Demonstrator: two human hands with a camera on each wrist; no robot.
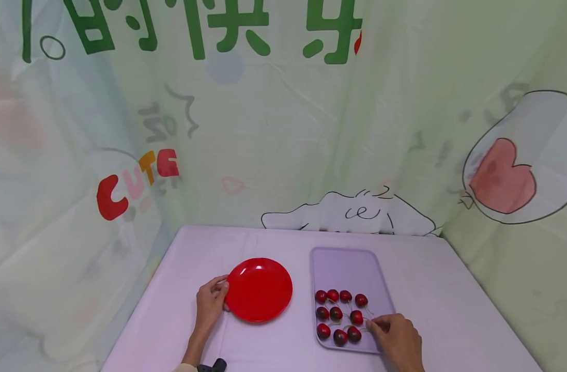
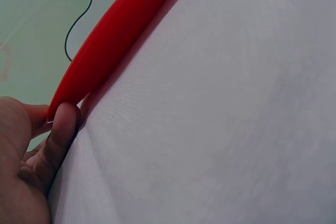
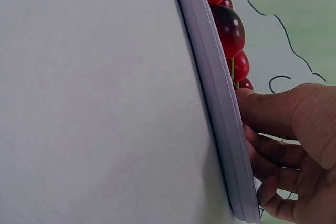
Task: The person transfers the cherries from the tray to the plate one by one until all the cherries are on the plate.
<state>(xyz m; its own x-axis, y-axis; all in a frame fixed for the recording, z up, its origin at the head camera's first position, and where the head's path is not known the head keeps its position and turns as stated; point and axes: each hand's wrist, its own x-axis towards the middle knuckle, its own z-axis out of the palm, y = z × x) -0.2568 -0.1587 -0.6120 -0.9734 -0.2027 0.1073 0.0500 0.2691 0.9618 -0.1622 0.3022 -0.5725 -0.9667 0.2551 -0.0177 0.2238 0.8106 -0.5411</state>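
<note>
My left hand holds the left rim of a round, glossy red plate, thumb and fingers pinching the edge. In the left wrist view the plate is seen edge-on, low over the white cloth. A light purple tray lies to the right, its near half bearing several dark red cherries with thin stems, in rough rows. Over the tray's right edge, my right hand pinches the stem of a cherry in the middle row. From the right wrist, the tray wall partly hides the cherries.
A pale cloth covers the table. Behind and on both sides hangs a printed curtain with green characters, a heart balloon and a line-drawn animal. A black strap device sits at my left wrist.
</note>
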